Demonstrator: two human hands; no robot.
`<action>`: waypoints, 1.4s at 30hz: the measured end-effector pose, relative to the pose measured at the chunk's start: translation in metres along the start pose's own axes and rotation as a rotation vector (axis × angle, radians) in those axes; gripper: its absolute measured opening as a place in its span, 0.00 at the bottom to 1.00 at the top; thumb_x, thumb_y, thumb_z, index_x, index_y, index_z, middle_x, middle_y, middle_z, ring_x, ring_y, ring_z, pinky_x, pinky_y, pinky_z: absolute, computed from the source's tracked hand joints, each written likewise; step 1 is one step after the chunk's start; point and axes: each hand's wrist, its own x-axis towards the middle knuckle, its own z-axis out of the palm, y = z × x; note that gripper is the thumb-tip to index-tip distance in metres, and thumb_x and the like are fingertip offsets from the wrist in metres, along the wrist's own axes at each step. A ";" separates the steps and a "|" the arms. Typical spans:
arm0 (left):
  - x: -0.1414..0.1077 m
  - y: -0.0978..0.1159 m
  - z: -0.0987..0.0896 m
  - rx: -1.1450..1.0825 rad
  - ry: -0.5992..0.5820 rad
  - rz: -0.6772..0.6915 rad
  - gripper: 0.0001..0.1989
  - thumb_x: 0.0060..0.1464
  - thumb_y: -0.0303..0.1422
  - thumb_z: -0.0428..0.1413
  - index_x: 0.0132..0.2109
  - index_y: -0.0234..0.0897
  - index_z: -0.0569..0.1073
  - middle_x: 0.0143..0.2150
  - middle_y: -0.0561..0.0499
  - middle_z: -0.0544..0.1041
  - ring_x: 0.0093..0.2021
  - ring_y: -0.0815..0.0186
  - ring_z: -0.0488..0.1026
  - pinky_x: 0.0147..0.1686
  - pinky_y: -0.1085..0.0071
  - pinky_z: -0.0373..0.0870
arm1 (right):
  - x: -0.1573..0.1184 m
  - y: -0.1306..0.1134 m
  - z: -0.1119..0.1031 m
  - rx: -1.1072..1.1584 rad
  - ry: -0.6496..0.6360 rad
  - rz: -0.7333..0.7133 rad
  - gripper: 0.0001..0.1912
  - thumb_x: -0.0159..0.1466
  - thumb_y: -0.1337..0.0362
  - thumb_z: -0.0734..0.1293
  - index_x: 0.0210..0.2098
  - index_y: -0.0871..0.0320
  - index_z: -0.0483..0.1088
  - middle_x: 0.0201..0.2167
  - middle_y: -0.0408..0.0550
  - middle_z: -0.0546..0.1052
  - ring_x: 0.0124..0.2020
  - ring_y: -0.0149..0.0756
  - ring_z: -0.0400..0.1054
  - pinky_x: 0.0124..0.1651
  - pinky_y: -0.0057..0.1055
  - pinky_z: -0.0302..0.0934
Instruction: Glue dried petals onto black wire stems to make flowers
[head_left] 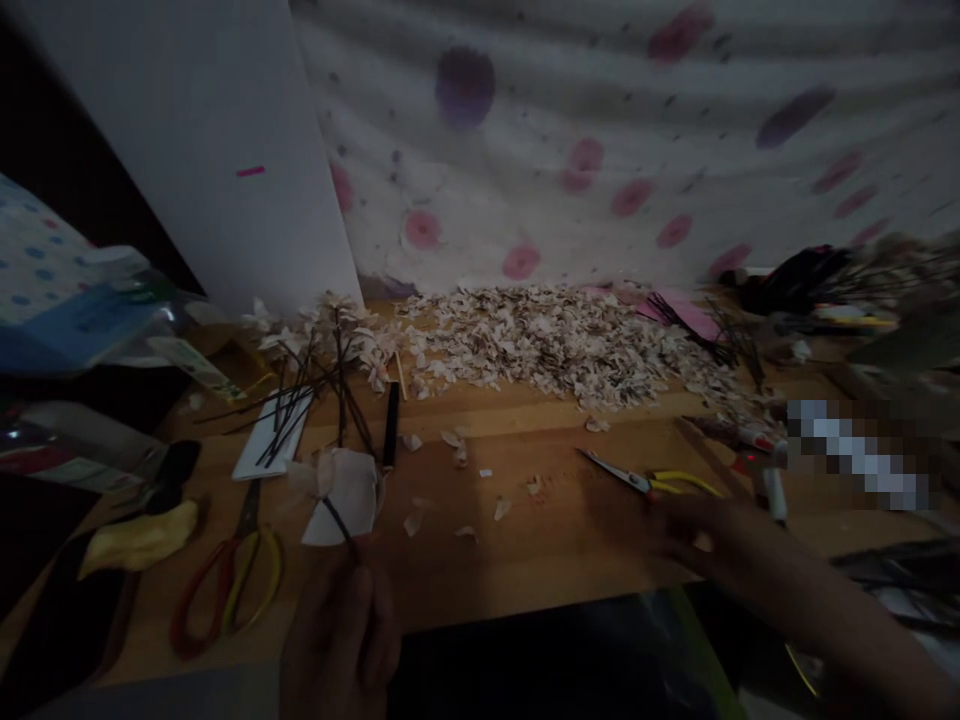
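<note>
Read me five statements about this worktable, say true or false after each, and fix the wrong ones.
1. The left hand holds a dark stem. True.
2. The right hand grips a bottle. False: it is at the yellow-handled tool, its grip unclear.
3. Pale petals are heaped toward the back of the worktable, before a patterned cloth. True.
4. The red-and-yellow-handled scissors lie right of the left hand. False: they lie to its left.
5. A yellow lump rests partly over a dark flat object. True.

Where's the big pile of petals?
In the head view, the petals lie across the middle of the table's far side, just before the spotted cloth.
</note>
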 end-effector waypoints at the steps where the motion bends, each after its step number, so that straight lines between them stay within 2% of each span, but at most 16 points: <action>1: 0.001 0.000 -0.002 -0.023 -0.024 -0.058 0.20 0.34 0.43 0.73 0.33 0.40 0.78 0.20 0.55 0.73 0.11 0.77 0.55 0.08 0.81 0.54 | 0.007 -0.018 0.002 0.008 -0.066 -0.062 0.11 0.62 0.58 0.65 0.26 0.54 0.72 0.25 0.48 0.78 0.27 0.40 0.72 0.31 0.33 0.62; 3: 0.002 -0.002 -0.005 -0.070 -0.055 -0.133 0.17 0.41 0.44 0.70 0.37 0.42 0.78 0.20 0.57 0.71 0.12 0.79 0.54 0.10 0.83 0.53 | 0.018 -0.049 0.009 0.057 -0.115 -0.142 0.12 0.66 0.60 0.61 0.30 0.54 0.73 0.29 0.47 0.79 0.31 0.38 0.73 0.34 0.32 0.61; 6: 0.006 -0.005 -0.007 -0.092 -0.049 -0.108 0.15 0.47 0.44 0.67 0.39 0.42 0.78 0.19 0.60 0.66 0.13 0.80 0.51 0.12 0.85 0.50 | 0.029 -0.083 0.022 0.125 -0.111 -0.217 0.14 0.70 0.60 0.57 0.34 0.55 0.72 0.32 0.45 0.79 0.32 0.34 0.72 0.35 0.29 0.60; 10: 0.015 -0.008 -0.009 -0.075 -0.063 -0.028 0.15 0.47 0.42 0.67 0.39 0.40 0.78 0.20 0.60 0.66 0.14 0.80 0.52 0.12 0.86 0.50 | 0.049 -0.111 0.045 0.124 -0.100 -0.239 0.09 0.69 0.61 0.62 0.34 0.55 0.71 0.27 0.43 0.76 0.28 0.32 0.69 0.31 0.26 0.57; 12: 0.018 -0.009 -0.011 -0.086 -0.083 -0.037 0.15 0.47 0.42 0.67 0.40 0.40 0.78 0.20 0.60 0.67 0.13 0.80 0.52 0.12 0.85 0.50 | 0.064 -0.119 0.059 0.084 -0.048 -0.270 0.06 0.66 0.64 0.65 0.32 0.56 0.69 0.27 0.43 0.74 0.27 0.32 0.67 0.30 0.27 0.55; 15: 0.019 -0.009 -0.014 -0.111 -0.074 -0.073 0.15 0.48 0.43 0.67 0.40 0.40 0.79 0.19 0.60 0.65 0.14 0.80 0.51 0.13 0.85 0.50 | 0.085 -0.127 0.081 0.064 -0.003 -0.322 0.06 0.66 0.68 0.64 0.31 0.57 0.67 0.32 0.47 0.74 0.32 0.35 0.67 0.33 0.29 0.57; 21: 0.021 -0.008 -0.019 -0.104 -0.073 -0.128 0.17 0.45 0.45 0.68 0.40 0.42 0.79 0.20 0.59 0.67 0.15 0.79 0.51 0.13 0.84 0.50 | 0.111 -0.143 0.110 0.057 -0.048 -0.365 0.07 0.68 0.71 0.60 0.39 0.58 0.70 0.40 0.52 0.74 0.40 0.38 0.69 0.43 0.34 0.61; 25: 0.023 -0.007 -0.018 -0.093 -0.021 -0.151 0.17 0.45 0.45 0.67 0.38 0.40 0.78 0.20 0.59 0.65 0.16 0.79 0.51 0.14 0.84 0.51 | 0.114 -0.150 0.110 0.037 -0.123 -0.424 0.14 0.64 0.78 0.59 0.42 0.59 0.70 0.42 0.51 0.74 0.42 0.38 0.68 0.44 0.33 0.61; 29: 0.022 -0.005 -0.014 -0.151 0.004 -0.191 0.18 0.45 0.45 0.68 0.40 0.41 0.78 0.20 0.59 0.65 0.17 0.80 0.50 0.15 0.85 0.49 | 0.116 -0.153 0.106 0.010 -0.193 -0.504 0.21 0.59 0.82 0.58 0.43 0.57 0.72 0.45 0.49 0.72 0.46 0.38 0.66 0.47 0.33 0.60; 34: 0.023 -0.005 -0.012 -0.184 -0.047 -0.194 0.17 0.44 0.45 0.68 0.39 0.41 0.79 0.19 0.60 0.64 0.16 0.80 0.48 0.14 0.85 0.47 | 0.118 -0.150 0.105 0.000 -0.192 -0.525 0.16 0.65 0.76 0.58 0.44 0.55 0.73 0.44 0.49 0.71 0.45 0.38 0.66 0.47 0.32 0.61; 37: 0.024 -0.006 -0.013 -0.183 -0.034 -0.186 0.18 0.43 0.45 0.69 0.40 0.41 0.79 0.20 0.59 0.65 0.15 0.81 0.48 0.13 0.85 0.47 | 0.117 -0.148 0.105 -0.001 -0.173 -0.530 0.13 0.68 0.72 0.59 0.43 0.54 0.73 0.44 0.49 0.71 0.45 0.38 0.66 0.47 0.33 0.61; 42: 0.025 -0.008 -0.013 -0.152 -0.062 -0.176 0.17 0.45 0.45 0.68 0.40 0.41 0.79 0.20 0.60 0.64 0.15 0.80 0.49 0.13 0.85 0.48 | 0.111 -0.146 0.104 0.014 -0.160 -0.521 0.11 0.69 0.71 0.59 0.42 0.56 0.72 0.44 0.49 0.72 0.45 0.38 0.66 0.46 0.33 0.60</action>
